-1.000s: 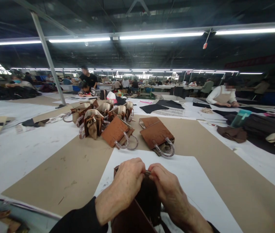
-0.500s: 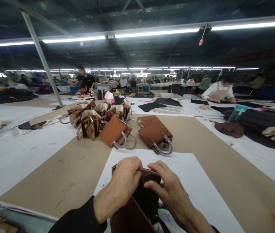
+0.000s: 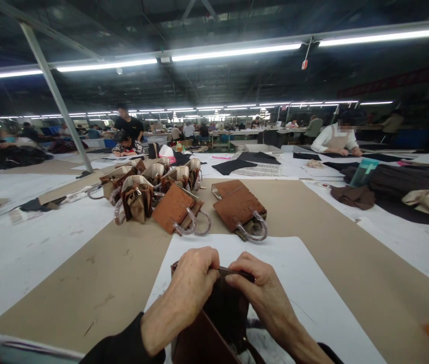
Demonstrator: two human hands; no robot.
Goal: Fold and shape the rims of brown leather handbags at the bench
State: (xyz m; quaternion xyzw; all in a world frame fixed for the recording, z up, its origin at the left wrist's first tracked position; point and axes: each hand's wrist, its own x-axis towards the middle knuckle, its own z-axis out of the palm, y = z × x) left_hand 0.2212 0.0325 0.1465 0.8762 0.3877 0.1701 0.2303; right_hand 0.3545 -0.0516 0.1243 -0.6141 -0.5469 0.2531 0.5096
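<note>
A dark brown handbag (image 3: 225,308) stands on a white paper sheet (image 3: 305,283) right in front of me. My left hand (image 3: 191,280) pinches the top edge of the bag at its left side, fingers closed over it. Beside it, my right hand (image 3: 255,283) grips the same top edge, fingers curled on it. The bag's inside is dark and its lower part runs out of view.
Two tan handbags with clear handles (image 3: 240,210) (image 3: 178,210) lie beyond the sheet, with several more bags (image 3: 149,179) behind them. Dark cloth pieces (image 3: 352,197) lie at the right. Other people work at far tables (image 3: 335,141). A slanted steel post (image 3: 55,96) stands at the left.
My right hand loosened its hold half a second ago and has closed on the bag's top edge again. The view has shifted slightly; the bags on the table stay put.
</note>
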